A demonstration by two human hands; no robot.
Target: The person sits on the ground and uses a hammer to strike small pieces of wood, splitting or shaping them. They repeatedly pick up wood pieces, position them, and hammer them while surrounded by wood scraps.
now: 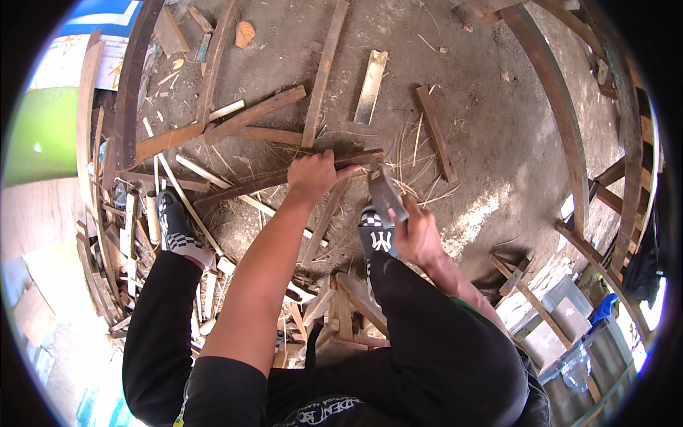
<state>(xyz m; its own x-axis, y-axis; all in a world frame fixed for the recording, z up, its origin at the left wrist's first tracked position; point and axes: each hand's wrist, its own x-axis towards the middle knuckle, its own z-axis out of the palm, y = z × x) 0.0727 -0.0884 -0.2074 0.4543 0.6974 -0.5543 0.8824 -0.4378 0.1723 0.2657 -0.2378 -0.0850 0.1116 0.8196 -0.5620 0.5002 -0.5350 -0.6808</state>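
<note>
Dirt floor (491,142), brown, littered with wood offcuts and thin shavings. Landmark: the dark batten, lying aslant in the middle of the work area.

Curved timber (551,78), far to the right of the batten. Likely bent by the lens. Green panel (43,135), bright, well to the left of it. Batten (245,188) itself: long, narrow, brown, its right end higher in the view than its left. Dark offcut (435,132), right of the batten, apart from it. Left shoe (171,217), checkered, just beside the batten's left end; right shoe (373,238), below its right end.

Left hand (313,174) closed over the batten near its right end, thumb reaching toward that end. Right hand (420,238), below and right of the same end, wrapped around a tool (388,196). Tool grey, blurred; head close by the batten's end, contact impossible to tell. Pale block (371,87) beyond the batten's right end. Orange leaf (245,34), smallest noted, far beyond the batten.
</note>
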